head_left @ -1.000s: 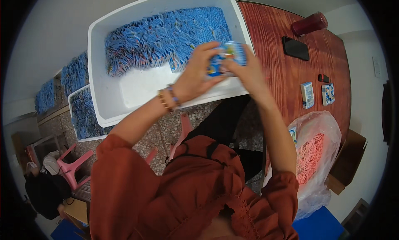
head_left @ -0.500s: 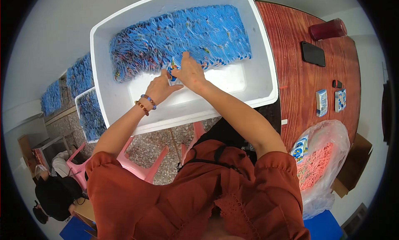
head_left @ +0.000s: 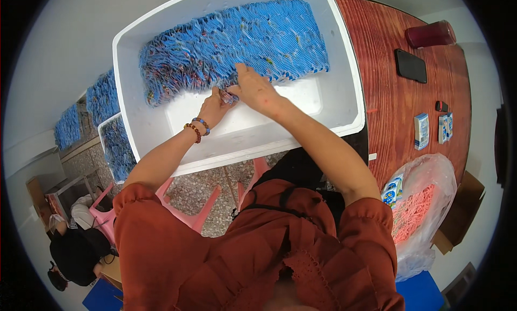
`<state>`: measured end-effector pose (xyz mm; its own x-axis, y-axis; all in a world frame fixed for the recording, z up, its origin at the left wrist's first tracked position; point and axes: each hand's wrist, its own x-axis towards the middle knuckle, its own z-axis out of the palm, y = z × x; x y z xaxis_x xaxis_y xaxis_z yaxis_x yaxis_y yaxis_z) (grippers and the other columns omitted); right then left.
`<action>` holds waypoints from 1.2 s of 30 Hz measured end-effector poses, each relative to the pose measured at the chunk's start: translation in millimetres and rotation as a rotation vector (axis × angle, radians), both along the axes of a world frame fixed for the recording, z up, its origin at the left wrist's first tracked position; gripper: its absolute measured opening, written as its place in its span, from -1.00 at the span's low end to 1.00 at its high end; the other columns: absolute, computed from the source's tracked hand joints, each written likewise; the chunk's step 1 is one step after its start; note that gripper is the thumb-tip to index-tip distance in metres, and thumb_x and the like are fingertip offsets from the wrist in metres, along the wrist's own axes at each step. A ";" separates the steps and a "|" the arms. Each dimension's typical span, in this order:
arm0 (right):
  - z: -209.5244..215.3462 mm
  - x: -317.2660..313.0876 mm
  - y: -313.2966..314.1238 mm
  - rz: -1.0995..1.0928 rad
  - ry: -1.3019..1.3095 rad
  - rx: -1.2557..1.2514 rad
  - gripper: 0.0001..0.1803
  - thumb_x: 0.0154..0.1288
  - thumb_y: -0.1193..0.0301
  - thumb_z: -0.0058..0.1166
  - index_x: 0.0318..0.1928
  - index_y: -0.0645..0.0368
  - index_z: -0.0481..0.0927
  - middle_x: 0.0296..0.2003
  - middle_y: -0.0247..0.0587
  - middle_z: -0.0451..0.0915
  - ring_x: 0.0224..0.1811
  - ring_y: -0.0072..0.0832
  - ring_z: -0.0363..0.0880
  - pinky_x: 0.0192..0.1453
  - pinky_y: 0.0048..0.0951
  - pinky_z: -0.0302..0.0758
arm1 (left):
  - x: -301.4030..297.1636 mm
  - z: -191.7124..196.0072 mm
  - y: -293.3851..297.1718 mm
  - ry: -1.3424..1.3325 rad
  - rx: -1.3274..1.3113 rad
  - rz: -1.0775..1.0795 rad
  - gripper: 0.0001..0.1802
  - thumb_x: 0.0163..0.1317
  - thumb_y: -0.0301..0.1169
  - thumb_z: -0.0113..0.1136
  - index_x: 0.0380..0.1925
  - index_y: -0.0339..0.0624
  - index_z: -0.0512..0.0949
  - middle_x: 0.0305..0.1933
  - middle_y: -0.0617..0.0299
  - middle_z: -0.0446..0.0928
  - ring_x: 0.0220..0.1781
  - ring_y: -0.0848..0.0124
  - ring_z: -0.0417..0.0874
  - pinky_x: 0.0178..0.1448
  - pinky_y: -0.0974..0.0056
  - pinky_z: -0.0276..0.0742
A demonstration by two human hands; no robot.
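Note:
A big white foam box [head_left: 347, 79] holds dense rows of small blue-and-white printed packets [head_left: 269, 36], standing on edge and packed tightly. At the near side of the rows, a small loose packet [head_left: 230, 97] lies between my two hands, slightly blurred. My left hand [head_left: 214, 110], with beaded bracelets at its wrist, pinches it from the left. From the right, my right hand [head_left: 258, 92] closes on the same packet, its index finger reaching forward against the rows. The fingertips partly cover the packet, so whether it is one or several cannot be told.
To the right, a wood-grain table [head_left: 377, 52] carries a dark red cup [head_left: 431, 34], a black phone [head_left: 411, 66], small packet stacks [head_left: 421, 132] and a clear bag [head_left: 431, 203] of pink strands. More packet-filled boxes [head_left: 117, 149] stand left. Below is a pink stool [head_left: 202, 211].
My left hand has shifted slightly right and turned inward, closing on the packet. The right hand has moved a little right. The whole view has shifted slightly.

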<state>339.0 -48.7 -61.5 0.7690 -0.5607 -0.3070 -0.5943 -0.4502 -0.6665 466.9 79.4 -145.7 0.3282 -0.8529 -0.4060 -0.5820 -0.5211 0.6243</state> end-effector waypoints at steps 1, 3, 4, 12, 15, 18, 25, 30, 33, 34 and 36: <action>-2.3 -7.4 -5.9 0.028 -0.051 -0.028 -0.43 0.19 0.27 0.18 0.09 0.33 0.28 -0.07 0.26 0.47 -0.08 0.11 0.53 -0.04 -0.02 0.48 | -0.5 -0.4 -0.1 -0.012 -0.002 -0.008 -0.40 0.13 -0.13 0.34 -0.15 -0.43 0.29 -0.44 -0.07 0.60 -0.37 0.05 0.68 -0.29 0.16 0.58; 10.8 -24.3 -10.3 0.005 -0.163 -0.103 -0.61 0.24 0.31 0.07 -0.01 0.30 0.41 -0.16 0.17 0.54 -0.12 0.07 0.54 -0.02 -0.05 0.46 | 0.6 -1.0 4.8 -0.027 0.005 -0.005 -0.39 0.12 -0.11 0.35 -0.16 -0.39 0.27 -0.43 -0.08 0.61 -0.35 0.02 0.68 -0.26 0.13 0.58; 19.3 -31.1 -15.7 0.095 -0.067 -0.074 -0.67 0.26 0.32 0.03 -0.06 0.28 0.45 -0.20 0.14 0.57 -0.14 0.06 0.55 -0.02 -0.06 0.46 | 1.0 -0.8 7.1 -0.032 0.007 0.009 -0.39 0.13 -0.11 0.34 -0.16 -0.39 0.28 -0.42 -0.08 0.61 -0.35 0.02 0.68 -0.27 0.13 0.58; -14.1 -31.7 -5.4 0.681 0.273 0.132 -0.53 0.17 0.56 -0.16 0.13 0.20 0.45 -0.07 0.16 0.58 0.02 -0.02 0.57 0.04 -0.12 0.50 | 9.6 -10.0 8.4 0.023 0.049 -0.007 -0.30 0.21 -0.07 0.26 -0.02 -0.59 0.33 -0.38 -0.07 0.62 -0.40 0.24 0.69 -0.30 0.27 0.59; -35.7 -10.9 -14.2 0.656 0.255 0.193 -0.44 0.17 0.61 -0.18 0.24 0.13 0.35 0.02 0.14 0.54 0.10 -0.04 0.52 0.12 -0.13 0.46 | 17.5 -17.9 1.8 0.076 -0.083 0.032 -0.44 0.26 -0.11 0.21 -0.21 -0.57 0.50 -0.43 -0.05 0.63 -0.43 0.28 0.70 -0.34 0.29 0.56; -39.1 -1.7 -17.1 0.552 0.190 0.211 -0.44 0.19 0.60 -0.17 0.24 0.07 0.36 0.09 0.05 0.52 0.15 -0.07 0.48 0.16 -0.15 0.43 | 27.0 -8.9 -3.3 0.090 -0.019 0.031 -0.48 0.24 -0.17 0.21 -0.17 -0.56 0.44 -0.59 -0.05 0.58 -0.45 0.08 0.67 -0.29 0.12 0.54; -35.3 -5.7 -17.0 0.586 0.220 0.202 -0.37 0.11 0.68 -0.27 0.22 0.03 0.43 0.18 -0.07 0.48 0.27 -0.16 0.39 0.32 -0.22 0.33 | 24.0 -3.3 -7.7 -0.096 0.080 -0.043 -0.42 0.10 -0.13 0.36 -0.21 -0.52 0.45 -0.50 -0.10 0.61 -0.37 0.09 0.69 -0.25 0.14 0.57; -41.2 -26.8 -22.8 0.667 0.301 0.248 -0.45 0.19 0.55 -0.20 0.21 -0.06 0.45 0.22 -0.14 0.42 0.30 -0.19 0.33 0.33 -0.21 0.31 | 22.2 -0.8 -5.8 0.037 0.096 -0.033 -0.47 0.07 -0.13 0.37 -0.33 -0.46 0.45 -0.43 -0.15 0.60 -0.32 0.00 0.67 -0.23 0.10 0.57; -39.3 -31.7 -17.8 0.563 0.199 0.168 -0.38 0.11 0.67 -0.21 0.23 0.05 0.42 0.10 0.07 0.52 0.17 -0.06 0.46 0.22 -0.16 0.40 | 10.5 26.9 -9.9 -0.188 0.037 -0.176 -0.54 0.18 -0.14 0.28 -0.42 -0.43 0.46 -0.41 -0.21 0.58 -0.31 -0.07 0.65 -0.25 0.04 0.55; -38.6 -30.1 -18.8 0.559 0.198 0.170 -0.38 0.11 0.67 -0.21 0.23 0.05 0.42 0.10 0.07 0.52 0.17 -0.06 0.46 0.22 -0.16 0.40 | 9.1 21.8 -11.2 -0.188 0.039 -0.180 -0.54 0.18 -0.14 0.28 -0.42 -0.43 0.46 -0.41 -0.21 0.58 -0.31 -0.07 0.65 -0.25 0.04 0.55; -32.0 -20.0 -19.1 0.498 0.185 0.199 -0.38 0.13 0.67 -0.21 0.25 0.05 0.39 0.04 0.08 0.55 0.10 -0.02 0.51 0.16 -0.12 0.43 | 8.9 10.4 -13.8 -0.125 -0.034 -0.078 -0.56 0.29 -0.16 0.14 -0.44 -0.43 0.47 -0.41 -0.26 0.57 -0.31 -0.14 0.62 -0.27 -0.02 0.54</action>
<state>319.0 -67.9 -93.5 0.8491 -0.0621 -0.5246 -0.4576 -0.5825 -0.6717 475.8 65.6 -135.3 0.3068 -0.8903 -0.3364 -0.6941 -0.4512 0.5610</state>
